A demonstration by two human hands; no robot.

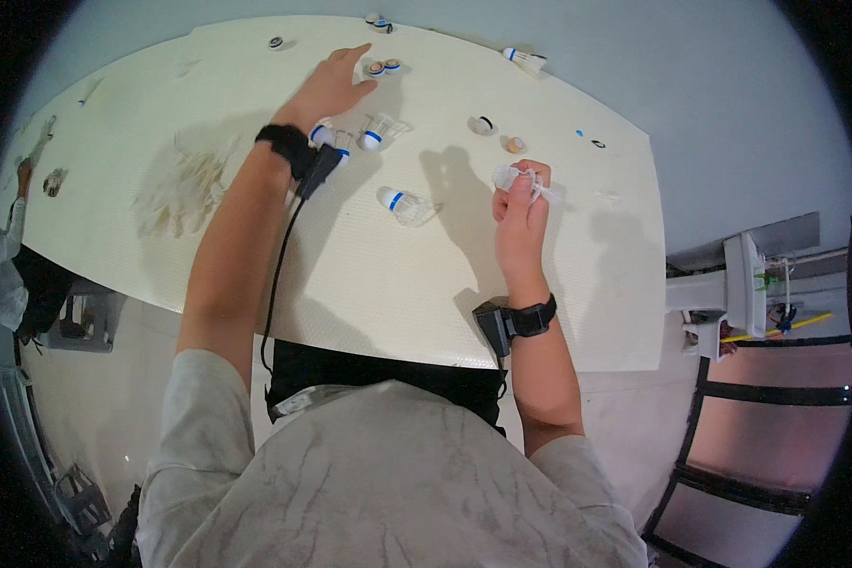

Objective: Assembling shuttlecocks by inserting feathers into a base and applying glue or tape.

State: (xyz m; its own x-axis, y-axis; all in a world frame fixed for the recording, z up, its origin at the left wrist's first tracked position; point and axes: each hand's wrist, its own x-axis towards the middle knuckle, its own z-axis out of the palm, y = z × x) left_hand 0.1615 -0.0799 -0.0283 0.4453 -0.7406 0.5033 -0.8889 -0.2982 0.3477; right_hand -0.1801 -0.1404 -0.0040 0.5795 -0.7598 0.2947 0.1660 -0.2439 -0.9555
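My left hand reaches over the far part of the table with its fingers stretched out and nothing in them. Just beyond its fingertips are two shuttlecock heads with blue bands. My right hand is closed round a crumpled white shuttlecock skirt, partly hidden by the fingers. Bare-ribbed shuttlecocks with blue bands lie near my left wrist, one to its right. Another shuttlecock rests on its side between my arms.
A pile of loose white feathers spreads left of my left forearm on the white table. Loose heads sit beyond my right hand. A shuttlecock lies at the far edge. Another person's arm shows at far left.
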